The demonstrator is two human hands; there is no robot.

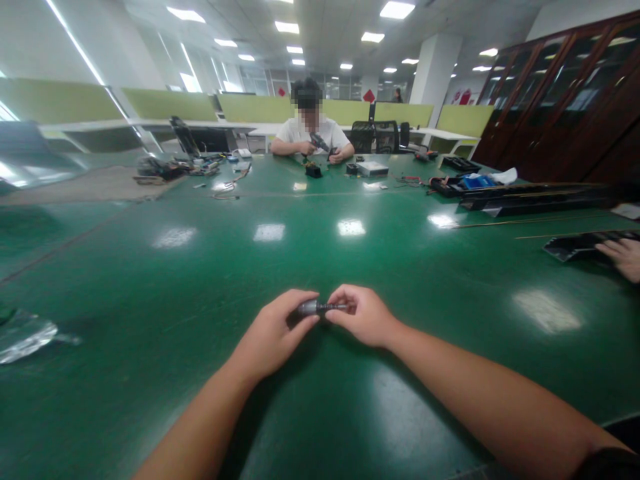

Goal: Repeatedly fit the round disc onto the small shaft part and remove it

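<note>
Just above the green table [210,280], my left hand [273,330] is wrapped round a short grey and black cylinder [309,307]. A thin dark shaft [331,307] sticks out of its right end, in line with it. The fingers of my right hand [365,317] are closed round the far end of this shaft, and its tip is partly covered by them. Between the two hands there is only a narrow gap. The cylinder lies level, pointing left to right; its left end is hidden in my left palm. What kind of part it is, I cannot tell.
Across the table sits a person in a white shirt [285,133] holding a dark tool [319,141]. At right, another person's hand [623,257] touches a long black channel [575,245]. Clear plastic [27,337] lies at left. Cables and parts [165,168] clutter the far left.
</note>
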